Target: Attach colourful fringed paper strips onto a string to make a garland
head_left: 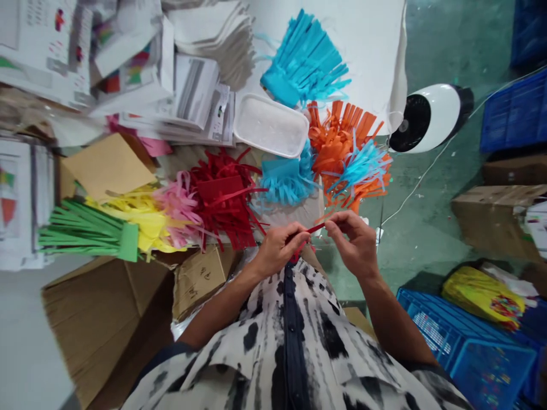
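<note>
Honestly, the left hand and right hand are both pinching a thin red paper strip just above the patterned shirt (pretty flimsy), so a hard tug could tear it.

A loose short-sleeved shirt covers the torso, off-white with bold black brush-stroke blotches. A dark navy placket runs down its centre, with small dark buttons. The left sleeve and right sleeve end in dark hems. The forearms, left hand and right hand are bare.
</note>
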The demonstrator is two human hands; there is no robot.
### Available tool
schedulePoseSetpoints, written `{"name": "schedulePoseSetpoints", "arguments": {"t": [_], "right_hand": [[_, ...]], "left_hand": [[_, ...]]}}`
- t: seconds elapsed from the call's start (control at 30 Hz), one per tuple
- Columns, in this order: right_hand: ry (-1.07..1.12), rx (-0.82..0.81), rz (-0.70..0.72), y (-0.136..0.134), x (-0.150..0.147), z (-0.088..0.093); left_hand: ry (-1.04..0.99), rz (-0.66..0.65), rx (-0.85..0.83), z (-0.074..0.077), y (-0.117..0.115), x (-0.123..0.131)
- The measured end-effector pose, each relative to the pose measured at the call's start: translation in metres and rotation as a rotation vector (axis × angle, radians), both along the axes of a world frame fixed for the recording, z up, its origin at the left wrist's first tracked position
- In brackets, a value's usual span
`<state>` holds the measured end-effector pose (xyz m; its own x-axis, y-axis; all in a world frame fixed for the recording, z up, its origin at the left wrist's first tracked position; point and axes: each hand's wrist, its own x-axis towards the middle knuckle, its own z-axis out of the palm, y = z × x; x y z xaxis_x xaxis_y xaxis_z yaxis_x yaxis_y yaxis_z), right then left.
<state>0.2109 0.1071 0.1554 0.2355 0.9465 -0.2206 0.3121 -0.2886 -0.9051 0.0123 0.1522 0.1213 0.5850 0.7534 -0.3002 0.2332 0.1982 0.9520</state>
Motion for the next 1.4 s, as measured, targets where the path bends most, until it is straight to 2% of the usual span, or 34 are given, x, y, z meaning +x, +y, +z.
{"name": "schedulePoseSetpoints", "arguments": {"t": [0.1, 0.17, 0.2, 0.27, 0.33, 0.37, 0.4, 0.47, 0.5, 0.57, 0.63, 0.7, 0.8, 0.9, 1.07, 1.17, 1.27, 1.4], "right_hand": [[0.124, -0.058, 0.083, -0.002, 0.008, -0.007], [0.151, -0.081, 0.099, 0.004, 0.011, -0.010], [0.145, -0.069, 0.050, 0.009, 0.014, -0.011], [0.070, 0.037, -0.134, 0.022, 0.022, -0.011], [-0.143, 0.249, -0.317, 0.037, 0.035, -0.009], [-0.313, 0.364, -0.356, 0.044, 0.044, -0.010], [-0.511, 0.464, -0.343, 0.050, 0.053, -0.011], [-0.902, 0.619, -0.193, 0.059, 0.069, -0.019], [-1.016, 0.675, -0.105, 0.063, 0.075, -0.026], [-1.093, 0.740, 0.011, 0.067, 0.079, -0.047], [-1.143, 0.651, 0.094, 0.067, 0.072, -0.072], [-1.181, 0.474, 0.205, 0.063, 0.057, -0.093], [-1.129, 0.283, 0.317, 0.052, 0.035, -0.108], [-1.053, 0.238, 0.277, 0.036, 0.026, -0.109], [-0.995, 0.167, 0.263, 0.005, 0.031, -0.103], [-0.968, 0.153, 0.295, -0.004, 0.018, -0.103], [-0.897, 0.203, 0.332, 0.010, -0.015, -0.105], [-0.756, 0.314, 0.418, 0.059, -0.082, -0.098]], "left_hand": [[-0.022, 0.034, -0.057, -0.004, -0.006, 0.011], [-0.028, -0.005, -0.103, -0.007, -0.008, 0.017], [-0.020, -0.026, -0.097, -0.010, -0.009, 0.019], [0.029, -0.013, 0.013, -0.017, -0.009, 0.015], [0.117, 0.075, 0.203, -0.026, -0.009, 0.003], [0.166, 0.134, 0.289, -0.031, -0.008, -0.008], [0.218, 0.196, 0.355, -0.035, -0.006, -0.020], [0.344, 0.329, 0.440, -0.044, 0.000, -0.050], [0.423, 0.408, 0.477, -0.048, 0.005, -0.066], [0.610, 0.588, 0.535, -0.056, 0.018, -0.099], [0.755, 0.716, 0.545, -0.065, 0.034, -0.127], [0.858, 0.772, 0.542, -0.075, 0.049, -0.148], [0.944, 0.740, 0.531, -0.087, 0.066, -0.161], [0.988, 0.700, 0.496, -0.092, 0.077, -0.160], [0.959, 0.678, 0.441, -0.085, 0.083, -0.158], [0.940, 0.612, 0.445, -0.076, 0.081, -0.165], [0.930, 0.516, 0.528, -0.066, 0.079, -0.173], [0.903, 0.429, 0.655, -0.048, 0.081, -0.177]]}}
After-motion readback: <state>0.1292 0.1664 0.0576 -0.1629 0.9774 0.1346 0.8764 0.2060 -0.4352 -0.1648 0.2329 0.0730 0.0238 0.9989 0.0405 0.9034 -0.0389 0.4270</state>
